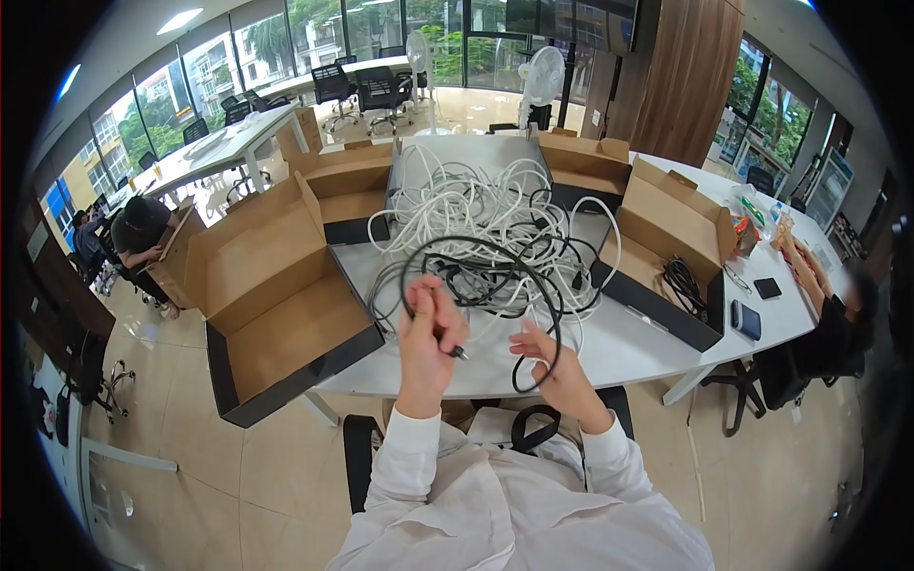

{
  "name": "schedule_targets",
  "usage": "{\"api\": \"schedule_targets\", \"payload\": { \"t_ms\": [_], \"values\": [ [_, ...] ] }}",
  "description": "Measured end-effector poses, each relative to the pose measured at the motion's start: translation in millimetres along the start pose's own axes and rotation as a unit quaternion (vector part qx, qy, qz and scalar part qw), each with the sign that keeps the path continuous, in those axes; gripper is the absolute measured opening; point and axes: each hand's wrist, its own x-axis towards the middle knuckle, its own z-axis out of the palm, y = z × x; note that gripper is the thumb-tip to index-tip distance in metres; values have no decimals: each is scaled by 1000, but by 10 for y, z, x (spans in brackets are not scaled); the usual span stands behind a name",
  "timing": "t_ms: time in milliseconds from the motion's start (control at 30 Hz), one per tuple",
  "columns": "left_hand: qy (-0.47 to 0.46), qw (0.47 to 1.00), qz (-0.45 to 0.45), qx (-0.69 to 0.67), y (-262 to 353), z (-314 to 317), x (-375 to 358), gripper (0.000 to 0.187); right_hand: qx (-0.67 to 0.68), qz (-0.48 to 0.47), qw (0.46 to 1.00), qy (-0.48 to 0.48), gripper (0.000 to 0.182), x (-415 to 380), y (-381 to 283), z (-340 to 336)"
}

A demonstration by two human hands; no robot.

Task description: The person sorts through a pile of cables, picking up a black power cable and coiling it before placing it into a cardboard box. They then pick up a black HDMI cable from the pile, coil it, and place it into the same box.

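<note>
A black cable arches in a wide loop between my two hands, over the table. My left hand is closed on it, with the plug end sticking out below the fingers. My right hand is loosely curled around the other side of the loop, where the cable bends back in a smaller curl by the fingertips. Just beyond my hands lies a tangled heap of white cables, with some black and grey cables mixed into its near side.
Open cardboard boxes stand on both sides: a near left box, a back left box, a back right box and a near right box holding a coiled black cable. A wallet lies right. People sit at both sides.
</note>
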Motion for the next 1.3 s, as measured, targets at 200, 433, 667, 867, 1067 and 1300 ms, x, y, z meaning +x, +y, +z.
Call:
{"api": "schedule_targets", "payload": {
  "t_ms": [200, 433, 667, 867, 1067, 1300],
  "values": [
    [35, 992, 123, -18, 198, -18, 61, 20, -134, -21, 983, -128, 47, -7, -252, -203],
    [-79, 952, 257, 149, -42, 0, -44, 44, -183, -73, 977, -86, 47, 23, -43, 262],
    [-144, 803, 367, 446, -28, 86, -74, 52, -253, -128, 951, 123, 26, 30, 204, 444],
    [-193, 520, 427, 714, 8, 164, 58, 17, -142, -165, 953, 213, 27, 39, -181, 211],
    [-180, 444, 387, 788, -102, 215, 197, 40, 65, 3, 994, 89, 25, -53, -343, 25],
    [-106, 453, 404, 787, -472, 101, 194, 52, 53, -11, 995, 88, 16, -32, -297, 194]
  ]
}}
